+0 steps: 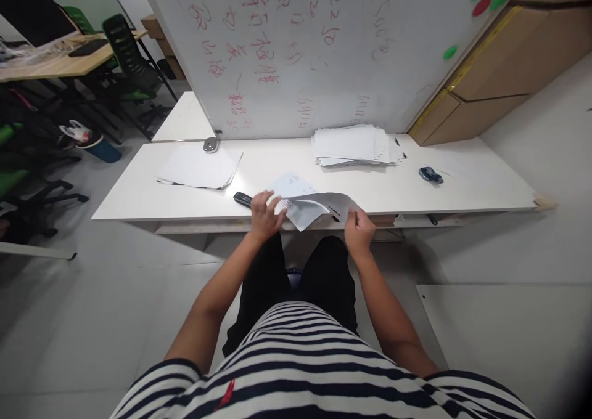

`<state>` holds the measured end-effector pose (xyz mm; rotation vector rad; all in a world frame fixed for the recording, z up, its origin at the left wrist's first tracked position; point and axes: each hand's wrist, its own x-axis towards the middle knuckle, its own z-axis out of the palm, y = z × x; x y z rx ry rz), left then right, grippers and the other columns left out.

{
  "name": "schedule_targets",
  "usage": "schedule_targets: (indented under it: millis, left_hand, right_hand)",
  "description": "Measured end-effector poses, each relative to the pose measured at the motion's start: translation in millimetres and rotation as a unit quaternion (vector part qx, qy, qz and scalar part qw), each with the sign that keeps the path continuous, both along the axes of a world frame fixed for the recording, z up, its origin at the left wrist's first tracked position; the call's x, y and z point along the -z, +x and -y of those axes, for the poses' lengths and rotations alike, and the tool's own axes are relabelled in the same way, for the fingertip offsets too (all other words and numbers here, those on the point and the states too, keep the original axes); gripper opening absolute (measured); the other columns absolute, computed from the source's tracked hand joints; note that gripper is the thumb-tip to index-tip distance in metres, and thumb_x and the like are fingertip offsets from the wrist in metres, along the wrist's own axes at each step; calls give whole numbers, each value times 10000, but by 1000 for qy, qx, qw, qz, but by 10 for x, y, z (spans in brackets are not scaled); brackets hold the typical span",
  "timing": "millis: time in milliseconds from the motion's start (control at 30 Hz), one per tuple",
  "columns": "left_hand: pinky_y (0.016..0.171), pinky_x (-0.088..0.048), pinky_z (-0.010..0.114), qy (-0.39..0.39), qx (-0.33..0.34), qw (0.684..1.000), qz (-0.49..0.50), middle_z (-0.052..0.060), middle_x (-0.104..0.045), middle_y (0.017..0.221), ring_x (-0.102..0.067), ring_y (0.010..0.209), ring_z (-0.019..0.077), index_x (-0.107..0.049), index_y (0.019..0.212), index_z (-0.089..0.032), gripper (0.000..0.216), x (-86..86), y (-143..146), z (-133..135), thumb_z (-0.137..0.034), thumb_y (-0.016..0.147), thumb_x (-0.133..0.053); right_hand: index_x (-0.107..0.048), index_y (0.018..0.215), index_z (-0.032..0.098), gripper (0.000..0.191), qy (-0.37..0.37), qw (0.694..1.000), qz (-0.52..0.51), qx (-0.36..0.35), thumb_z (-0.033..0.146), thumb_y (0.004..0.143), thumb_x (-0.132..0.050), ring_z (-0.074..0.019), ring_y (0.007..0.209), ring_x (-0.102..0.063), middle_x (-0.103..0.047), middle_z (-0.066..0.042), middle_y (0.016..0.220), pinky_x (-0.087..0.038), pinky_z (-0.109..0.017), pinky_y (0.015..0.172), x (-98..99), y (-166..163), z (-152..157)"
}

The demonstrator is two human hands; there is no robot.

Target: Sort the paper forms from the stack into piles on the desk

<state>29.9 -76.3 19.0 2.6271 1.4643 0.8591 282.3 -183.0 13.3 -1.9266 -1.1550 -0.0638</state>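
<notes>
Hands work one sheet (pixel 314 206) at the counter's (pixel 139 197) near edge: the left hand (pixel 264 214) presses flat on its left part to pin it, while the right hand (pixel 358 229) pinches the right edge, curling it up. A stapler (pixel 242 198) lies beside the left hand; a paper stack (pixel 354 145) sits behind.

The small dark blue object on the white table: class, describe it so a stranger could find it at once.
Start at the long white table in front of the whiteboard. Go right of the tall paper stack at the back. The small dark blue object lies there alone, the only dark thing on that bare right end.
</notes>
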Motion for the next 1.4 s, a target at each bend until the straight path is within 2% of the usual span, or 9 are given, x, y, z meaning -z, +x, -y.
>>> schedule_targets:
  millis: [100,233,467,733,867,933,1067,1267,1400]
  left_hand:
    - [1151,-204,454,-14,52,997,-47,108,-342,1486,-201,1424,244,-395,1352,-226,553,162,178,195,-514,881,-425]
    - [1142,-227,437,-60,149,977,-143,111,-323,1510,-248,1412,261,-355,1413,-191,610,206,416,170,-484,885,-440]
    - [1087,-307,387,-95,149,971,-161,25,-419,1463,-378,1344,206,-461,1363,-270,453,204,473,-64,-335,915,-435]
    - [967,-392,361,-184,152,960,-145,-1,-563,1336,-482,1226,197,-646,1137,-317,321,-62,473,-311,-409,928,-421]
    - [1009,-361,386,-162,172,958,-162,30,-486,1411,-425,1282,238,-565,1243,-298,478,-95,483,-220,-516,817,-576]
    - [1026,-348,402,-152,171,955,-186,53,-433,1452,-390,1315,258,-510,1306,-285,567,-67,491,-156,-480,787,-631]
    - [1018,-368,388,-137,156,960,-188,46,-437,1449,-407,1322,236,-510,1310,-291,469,22,493,-137,-377,853,-570]
    - [997,-406,328,-170,180,956,-158,-16,-530,1372,-476,1277,192,-563,1255,-348,392,0,437,-296,-456,883,-504]
    - [971,-420,318,-183,118,963,-158,-11,-554,1348,-524,1219,193,-554,1250,-347,367,-69,500,-409,-436,909,-449]
  right_hand:
    - [-637,764,152,484,38,991,-83,94,530,908,-370,-156,614,-516,-589,-35,622,-407,-270,659,32,70,107]
    - [-622,766,142,489,79,973,-161,143,562,880,-399,-150,633,-500,-593,-27,660,-376,-255,632,44,76,261]
    - [-602,709,145,466,91,959,-191,188,551,863,-432,-147,633,-498,-582,-15,649,-391,-264,652,183,137,544]
    - [-646,771,140,432,120,946,-216,210,526,852,-470,-187,751,-589,-655,-49,735,-438,-307,747,307,197,705]
    - [-662,813,130,426,134,935,-247,217,519,841,-490,-202,791,-611,-677,-66,782,-454,-327,768,348,168,738]
    - [-662,824,129,428,136,929,-267,217,526,830,-502,-207,801,-615,-680,-69,796,-462,-335,765,375,149,750]
    - [-656,848,129,433,142,916,-313,208,538,810,-517,-206,799,-618,-681,-65,807,-477,-338,739,418,111,764]
    - [-652,838,130,442,128,911,-340,193,550,794,-524,-205,769,-620,-678,-61,775,-485,-331,699,433,82,800]
    - [-652,874,133,454,136,907,-350,189,560,789,-524,-209,774,-626,-682,-61,788,-492,-336,693,420,79,825]
